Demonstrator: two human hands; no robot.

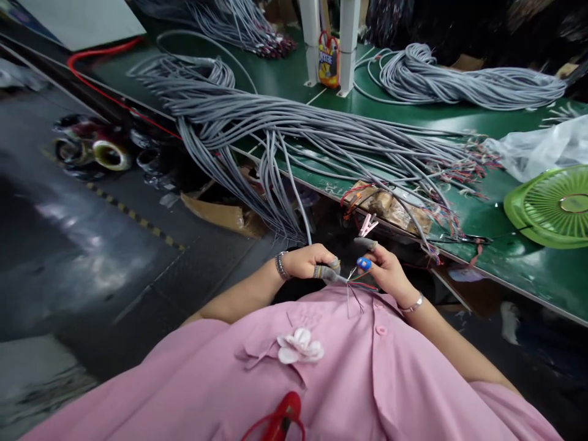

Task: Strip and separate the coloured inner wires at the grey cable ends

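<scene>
Close to my pink shirt, my left hand (316, 262) pinches the end of a grey cable (301, 211), its thumb and forefinger in grey finger covers. From that end several thin stripped wires (353, 288) fan out, among them white, red and dark ones. My right hand (383, 269) is just to the right, with a blue cover on the thumb and a grey cover on a finger. Its fingertips are closed at one of the thin wires, which runs toward the cable end. The rest of the cable rises to the bundle on the bench edge.
A large grey cable bundle (275, 113) lies over the green bench (519, 269), with frayed ends at right. Another cable coil (459, 79) lies behind. A green fan (555, 208), a plastic bag (546, 147), a pink clip (367, 225) and a white post (348, 49) stand around.
</scene>
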